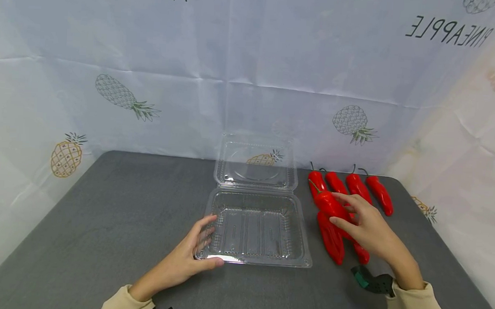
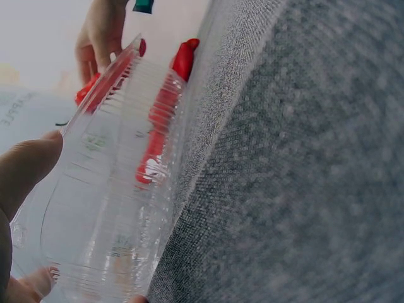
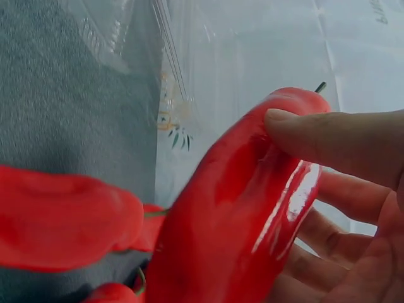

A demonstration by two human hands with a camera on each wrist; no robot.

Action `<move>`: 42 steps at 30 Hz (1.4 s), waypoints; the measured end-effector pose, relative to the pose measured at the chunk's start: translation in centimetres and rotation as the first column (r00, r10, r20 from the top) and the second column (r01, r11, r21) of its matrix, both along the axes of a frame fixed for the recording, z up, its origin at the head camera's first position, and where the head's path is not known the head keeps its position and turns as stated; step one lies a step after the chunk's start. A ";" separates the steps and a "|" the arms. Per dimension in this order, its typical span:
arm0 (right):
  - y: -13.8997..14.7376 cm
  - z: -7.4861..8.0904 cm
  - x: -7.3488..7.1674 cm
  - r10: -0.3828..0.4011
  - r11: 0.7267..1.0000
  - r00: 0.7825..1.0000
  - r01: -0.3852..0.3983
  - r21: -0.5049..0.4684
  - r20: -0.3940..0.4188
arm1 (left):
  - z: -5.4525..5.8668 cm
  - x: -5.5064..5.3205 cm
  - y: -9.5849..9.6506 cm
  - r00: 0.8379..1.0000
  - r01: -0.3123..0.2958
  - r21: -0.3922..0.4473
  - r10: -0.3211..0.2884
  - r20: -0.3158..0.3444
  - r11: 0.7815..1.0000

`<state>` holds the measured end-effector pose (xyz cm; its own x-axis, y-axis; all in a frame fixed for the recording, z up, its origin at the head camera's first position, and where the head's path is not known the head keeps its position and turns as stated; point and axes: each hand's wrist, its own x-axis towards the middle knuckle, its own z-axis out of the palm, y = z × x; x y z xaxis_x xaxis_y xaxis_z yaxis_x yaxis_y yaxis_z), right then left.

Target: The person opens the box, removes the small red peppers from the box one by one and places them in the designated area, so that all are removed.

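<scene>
My right hand (image 1: 370,226) holds a glossy red pepper (image 1: 327,204) with a thin green stem, above other peppers at the table's right. In the right wrist view, the thumb lies along one side of this pepper (image 3: 233,196) and the fingers are on the other. At the front left corner of a clear plastic container (image 1: 304,235), my left hand (image 1: 185,258) grips the rim, thumb at the front edge and fingers along the left side. The container's hinged lid (image 1: 217,171) stands tipped back against the cloth behind. No pepper lies inside the container.
Several red peppers lie right of the container: a wrinkled one (image 1: 331,239) nearer me, one at the far right (image 1: 380,195) and others behind the held pepper. A pineapple-print cloth (image 1: 249,104) hangs along the back of the dark grey table (image 1: 116,222).
</scene>
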<state>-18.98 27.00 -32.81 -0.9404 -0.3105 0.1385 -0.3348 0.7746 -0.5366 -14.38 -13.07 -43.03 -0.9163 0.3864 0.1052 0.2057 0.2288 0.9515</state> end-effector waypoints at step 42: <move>8.7 -2.6 -2.8 -0.173 0.979 0.965 0.146 0.145 0.195 | 0.0 0.0 0.0 1.000 0.007 0.005 -0.007 0.023 1.000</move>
